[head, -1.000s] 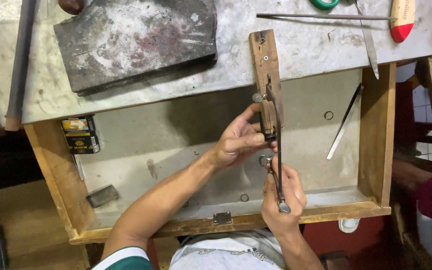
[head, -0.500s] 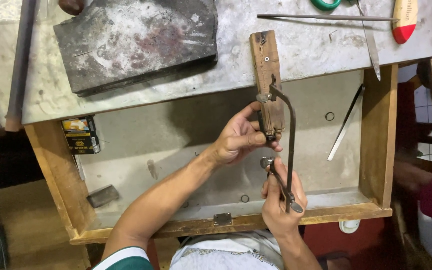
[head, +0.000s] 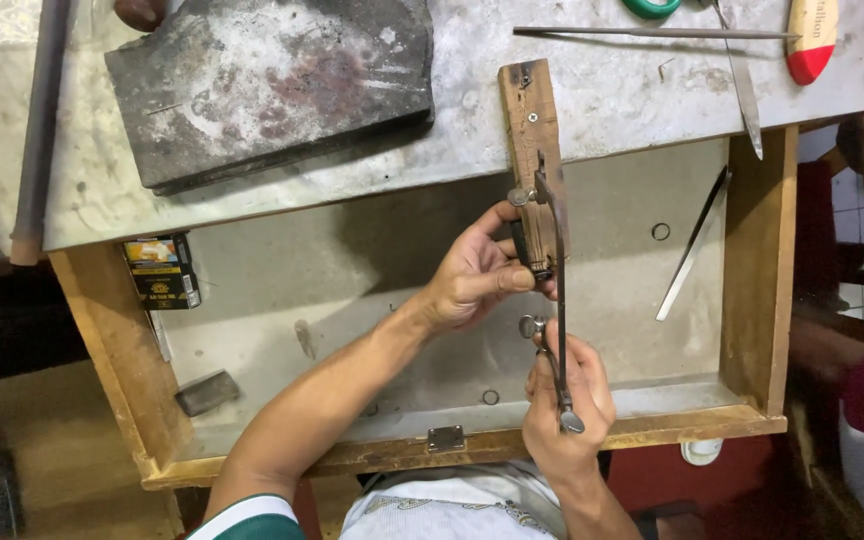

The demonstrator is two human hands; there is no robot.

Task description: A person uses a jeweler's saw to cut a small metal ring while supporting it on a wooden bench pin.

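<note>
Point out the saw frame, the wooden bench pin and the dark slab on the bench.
saw frame (head: pixel 560 300), head view, on its thin metal back.
wooden bench pin (head: pixel 530 120), head view, on its upper face.
dark slab (head: pixel 272 85), head view, on its top.

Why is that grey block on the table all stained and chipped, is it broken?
The dark grey slab on the metal benchtop is blotched reddish and white, with a ragged lower edge. It looks heavily worn, not broken. Otherwise, nothing seems odd: the left hand steadies work on the wooden peg, and the right hand grips the saw frame.
</note>
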